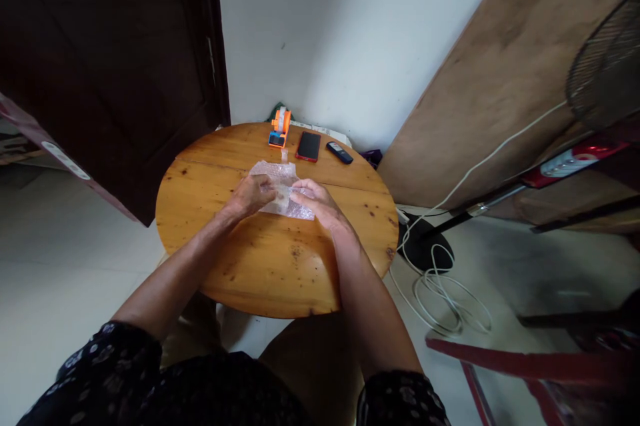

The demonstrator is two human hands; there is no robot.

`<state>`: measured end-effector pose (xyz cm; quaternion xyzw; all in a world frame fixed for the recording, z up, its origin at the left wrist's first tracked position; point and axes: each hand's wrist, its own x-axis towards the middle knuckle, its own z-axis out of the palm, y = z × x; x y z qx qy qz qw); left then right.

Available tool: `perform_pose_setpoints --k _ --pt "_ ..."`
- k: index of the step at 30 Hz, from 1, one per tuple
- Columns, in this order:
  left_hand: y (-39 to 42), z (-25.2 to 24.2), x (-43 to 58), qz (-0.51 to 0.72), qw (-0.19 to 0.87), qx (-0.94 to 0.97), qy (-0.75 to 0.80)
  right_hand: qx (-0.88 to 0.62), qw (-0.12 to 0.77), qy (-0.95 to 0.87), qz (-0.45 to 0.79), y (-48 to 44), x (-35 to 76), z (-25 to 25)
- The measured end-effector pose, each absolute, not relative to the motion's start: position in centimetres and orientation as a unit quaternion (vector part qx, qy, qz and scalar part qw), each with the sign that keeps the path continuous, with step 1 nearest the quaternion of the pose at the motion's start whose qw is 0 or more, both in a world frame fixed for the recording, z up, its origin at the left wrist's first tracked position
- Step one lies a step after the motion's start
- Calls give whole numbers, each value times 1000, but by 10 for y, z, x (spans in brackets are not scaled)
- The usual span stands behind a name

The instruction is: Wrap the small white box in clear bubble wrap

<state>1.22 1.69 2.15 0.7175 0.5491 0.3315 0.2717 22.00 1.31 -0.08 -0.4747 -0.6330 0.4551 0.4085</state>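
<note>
A crumpled, clear sheet of bubble wrap (273, 170) lies on the round wooden table (240, 279) in front of me. My left hand (251, 194) is closed on its left part, fingers curled and the thumb side turned inward. From the right, my right hand (319, 202) pinches the wrap between thumb and fingers. A pale, small layer shows between the two hands; whether it is folded wrap or something beneath it, I cannot tell. Just beyond the sheet stands an orange and blue tape dispenser (280, 129), a short tape end hanging toward the wrap.
A dark phone with a red edge (309, 146) and a black keypad handset (339, 152) lie at the table's far side, near the white wall. On the right are a standing fan (607, 59), coiled white cable (440, 293) and a red chair-like frame (520, 359).
</note>
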Motion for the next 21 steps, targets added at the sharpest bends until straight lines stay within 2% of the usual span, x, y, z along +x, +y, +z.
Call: perform_pose_setpoints --k 9,21 --pt "24 9 18 389 400 651 514 -552 412 -594 415 22 213 -17" --pt "12 9 16 367 428 647 514 -567 349 -650 367 15 222 -10"
